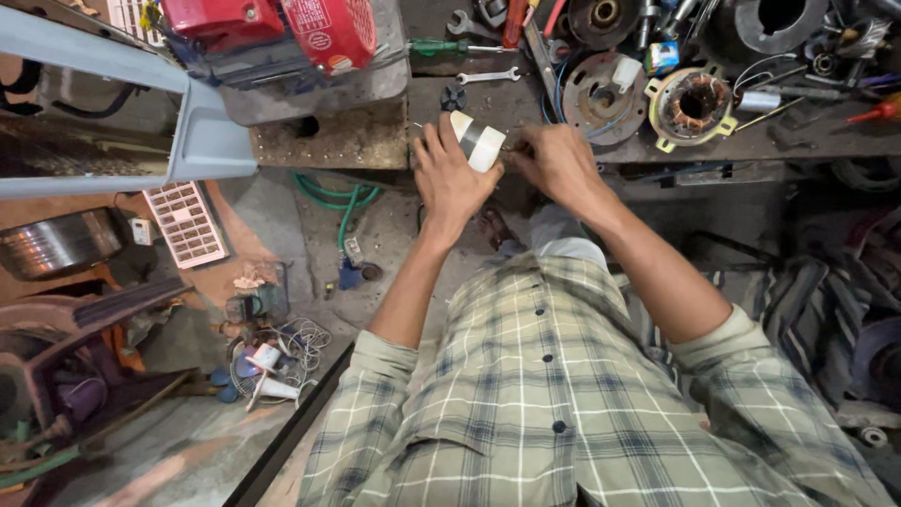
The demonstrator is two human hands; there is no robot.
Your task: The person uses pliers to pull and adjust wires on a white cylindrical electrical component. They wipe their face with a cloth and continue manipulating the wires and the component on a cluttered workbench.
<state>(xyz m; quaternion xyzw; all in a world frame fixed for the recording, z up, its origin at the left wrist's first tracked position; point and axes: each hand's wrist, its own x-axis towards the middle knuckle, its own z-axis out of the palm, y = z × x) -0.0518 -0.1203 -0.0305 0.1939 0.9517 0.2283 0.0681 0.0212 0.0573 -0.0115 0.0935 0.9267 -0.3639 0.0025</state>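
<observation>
Head view: two hands on a small white cylinder at the worktop edge

Head camera looks down past a checked shirt to a cluttered worktop. The left hand is curled around a small white cylinder with a dark band, fingers wrapped on its near side, holding it just above the worktop's front edge. The right hand sits just beside it, fingers bent and pinched toward the cylinder's right side; whether it grips a thin wire there is too fine to tell. Behind the hands lie a spanner, a green-handled screwdriver, a round metal plate and a motor stator with copper windings. A red engine stands at the far left of the worktop. Down on the floor are a green hose, a white grille and a tangle of wires
</observation>
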